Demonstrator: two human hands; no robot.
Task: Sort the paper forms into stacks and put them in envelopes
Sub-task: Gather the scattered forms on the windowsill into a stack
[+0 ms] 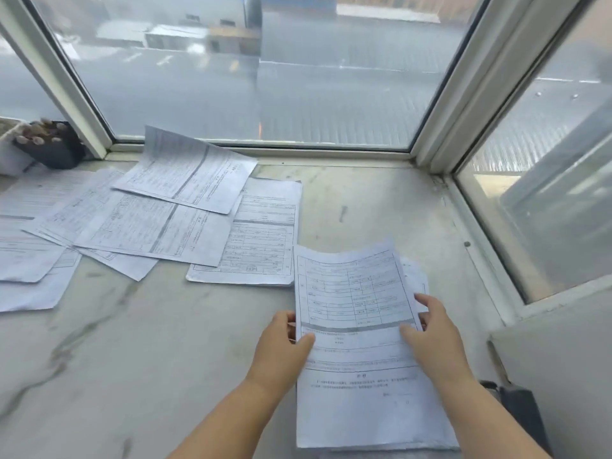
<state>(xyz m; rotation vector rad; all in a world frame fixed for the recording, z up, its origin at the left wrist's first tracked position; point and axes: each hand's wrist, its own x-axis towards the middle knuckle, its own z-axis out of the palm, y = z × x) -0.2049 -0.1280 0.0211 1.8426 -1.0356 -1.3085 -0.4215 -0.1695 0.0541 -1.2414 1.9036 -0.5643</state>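
Both hands clasp the form stack (357, 326) near the sill's front: left hand (281, 349) pinching its left edge, right hand (433, 339) its right. Bare marble (364, 207) beyond; loose forms (159, 213) sprawl far left, dark pot (53, 144) cornered.

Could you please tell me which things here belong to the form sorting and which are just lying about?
Part of the job:
held forms, gripped by left hand and right hand
neat stack
scattered forms

Just lying about:
black pot by the window
dark object at the right edge
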